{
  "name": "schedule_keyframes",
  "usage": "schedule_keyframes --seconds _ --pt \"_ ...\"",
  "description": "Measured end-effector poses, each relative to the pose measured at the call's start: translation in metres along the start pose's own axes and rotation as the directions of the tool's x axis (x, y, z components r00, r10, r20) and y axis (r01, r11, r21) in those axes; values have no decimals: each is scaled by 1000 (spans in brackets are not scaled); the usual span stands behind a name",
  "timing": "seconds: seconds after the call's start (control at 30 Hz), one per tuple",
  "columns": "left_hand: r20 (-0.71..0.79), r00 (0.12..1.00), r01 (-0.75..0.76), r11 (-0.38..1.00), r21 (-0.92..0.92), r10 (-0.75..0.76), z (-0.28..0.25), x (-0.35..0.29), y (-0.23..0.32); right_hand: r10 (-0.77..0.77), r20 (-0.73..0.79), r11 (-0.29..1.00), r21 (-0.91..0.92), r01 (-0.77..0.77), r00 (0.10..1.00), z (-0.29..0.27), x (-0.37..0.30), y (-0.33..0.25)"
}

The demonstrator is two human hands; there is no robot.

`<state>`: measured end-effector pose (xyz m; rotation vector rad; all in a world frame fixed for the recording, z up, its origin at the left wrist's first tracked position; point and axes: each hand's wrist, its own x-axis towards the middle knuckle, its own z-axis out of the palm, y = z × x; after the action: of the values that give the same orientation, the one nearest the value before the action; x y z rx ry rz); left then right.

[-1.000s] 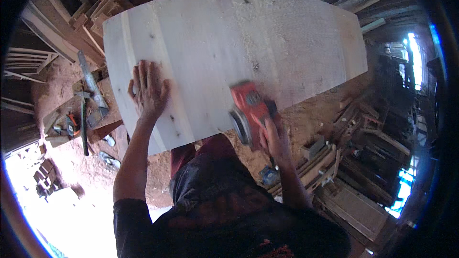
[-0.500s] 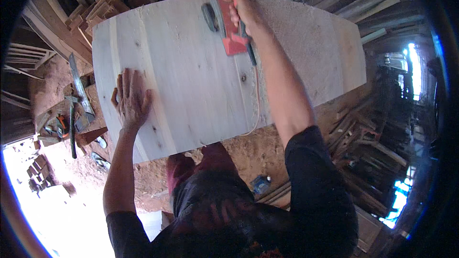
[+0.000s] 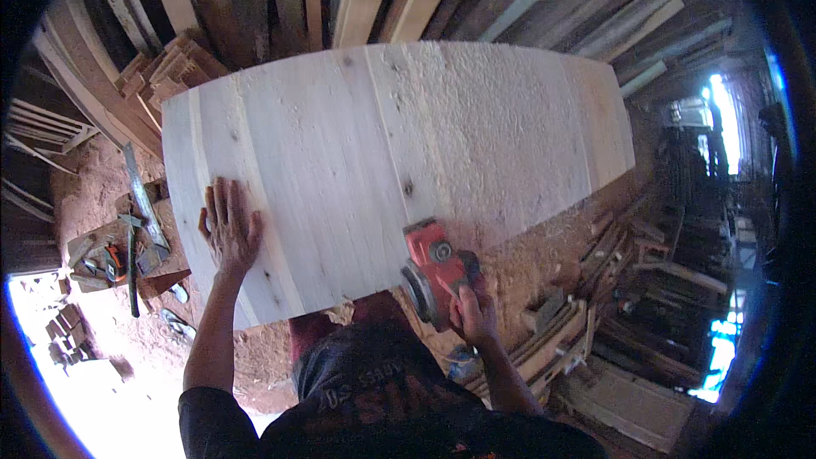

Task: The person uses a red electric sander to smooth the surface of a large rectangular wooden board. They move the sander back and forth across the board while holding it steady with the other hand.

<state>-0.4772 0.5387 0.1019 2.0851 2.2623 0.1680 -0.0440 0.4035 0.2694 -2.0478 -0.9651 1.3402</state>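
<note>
A wide pale wooden panel (image 3: 323, 170), joined from several boards, lies across in front of me. My left hand (image 3: 231, 234) rests flat on its left part, fingers stretched out and holding nothing. At the panel's near edge, right of the middle, my right hand (image 3: 474, 319) is closed round the rear handle of a red electric planer (image 3: 438, 259). The planer's front end is over the panel's edge and its body reaches back toward me. Its underside is hidden. Wood shavings (image 3: 476, 110) are scattered over the panel's right half.
Long boards (image 3: 365, 0) lean and lie along the far side. Stacked wood pieces (image 3: 178, 68) sit at the far left. On the left, a handsaw (image 3: 146, 200), a hammer (image 3: 132, 263) and an orange-black tape measure (image 3: 113, 262) lie on a low wooden surface. Scrap wood (image 3: 552, 331) is at the near right.
My right hand has drawn the planer from the panel's far edge back to its near edge. The left hand stays flat on the panel. The whole view has shifted, showing more of the far boards.
</note>
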Motion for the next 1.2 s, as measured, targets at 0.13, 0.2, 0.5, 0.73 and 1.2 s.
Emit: schedule_keyframes --seconds 0.13,0.2,0.5,0.73,1.2 --pt "-15 1000 19 997 -80 -20 -7 0 2 -34 180 971 239 -11 983 18 99 -63" --pt "18 1000 20 998 -51 -19 -10 1 2 11 177 994 101 -29 984 35 171 -115" --pt "-24 1000 -4 999 -44 3 -15 0 3 -257 203 953 213 214 945 76 362 -247" --pt "-43 999 22 997 -80 -25 1 2 0 30 119 996 84 -41 992 -23 101 -69" --pt "38 998 52 985 -165 -47 1 41 165 -267 178 962 107 251 947 10 303 -210"
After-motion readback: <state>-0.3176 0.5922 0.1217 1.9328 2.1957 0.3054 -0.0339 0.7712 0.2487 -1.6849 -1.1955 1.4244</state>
